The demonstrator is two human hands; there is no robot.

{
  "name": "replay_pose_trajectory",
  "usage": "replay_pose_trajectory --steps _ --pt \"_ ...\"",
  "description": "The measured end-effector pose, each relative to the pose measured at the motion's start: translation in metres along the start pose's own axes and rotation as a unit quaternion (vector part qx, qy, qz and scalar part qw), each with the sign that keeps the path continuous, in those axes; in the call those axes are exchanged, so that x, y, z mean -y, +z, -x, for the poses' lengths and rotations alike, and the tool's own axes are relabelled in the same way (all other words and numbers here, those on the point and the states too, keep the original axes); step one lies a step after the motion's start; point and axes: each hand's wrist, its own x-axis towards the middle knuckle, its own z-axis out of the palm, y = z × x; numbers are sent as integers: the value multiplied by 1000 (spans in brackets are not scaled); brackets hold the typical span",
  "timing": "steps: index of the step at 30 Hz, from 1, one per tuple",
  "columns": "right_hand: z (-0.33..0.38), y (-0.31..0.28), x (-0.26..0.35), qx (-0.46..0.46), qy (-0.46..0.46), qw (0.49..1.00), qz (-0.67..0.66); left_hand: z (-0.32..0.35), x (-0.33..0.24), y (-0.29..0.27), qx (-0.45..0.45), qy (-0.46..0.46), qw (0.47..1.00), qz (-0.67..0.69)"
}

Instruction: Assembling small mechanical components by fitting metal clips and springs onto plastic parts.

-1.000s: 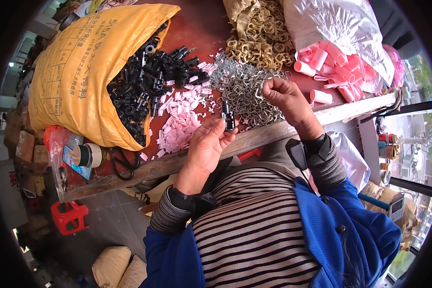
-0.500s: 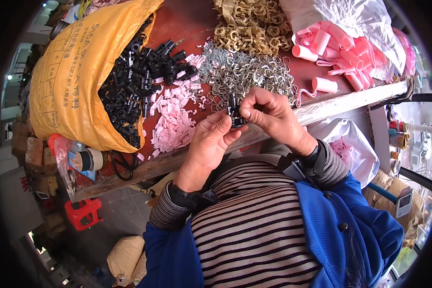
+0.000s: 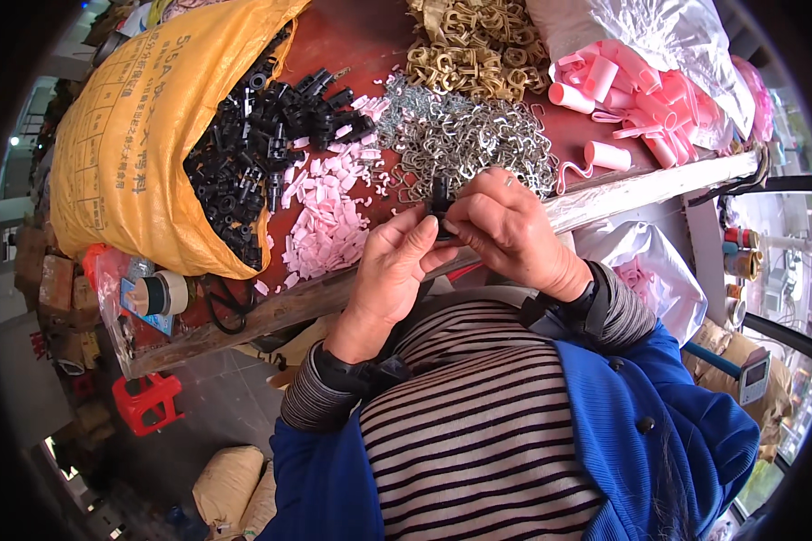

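A small black plastic part [image 3: 439, 200] is pinched between both hands over the near edge of the red table [image 3: 352, 36]. My left hand [image 3: 397, 270] grips it from below with thumb and fingers. My right hand [image 3: 510, 230] closes on it from the right, fingertips meeting the left hand's. Whether a metal clip is also in the right fingers is hidden. Just behind the hands lies a heap of silver wire clips [image 3: 465, 140]. A pile of small pink plastic pieces [image 3: 329, 216] lies to the left.
A yellow sack [image 3: 135, 144] spills black plastic parts [image 3: 257, 149] at the left. Brass-coloured clips [image 3: 465, 45] lie at the back, pink tubes [image 3: 618, 90] and a clear bag at the right. A tape roll [image 3: 164, 293] and a red stool [image 3: 149, 401] sit lower left.
My right hand came back from the silver clip heap to meet my left hand, and both now close on the black part nearer my body.
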Motion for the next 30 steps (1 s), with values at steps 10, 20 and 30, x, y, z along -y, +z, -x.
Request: replay_pose_trajectory --steps 10,20,30 --pt "-3 25 11 39 -15 999 15 17 1 -20 11 51 997 -50" --pt "-5 36 11 18 30 998 -54 23 -2 -25 0 30 999 37" --pt "-4 25 3 11 75 992 -97 10 7 -22 -21 8 997 75"
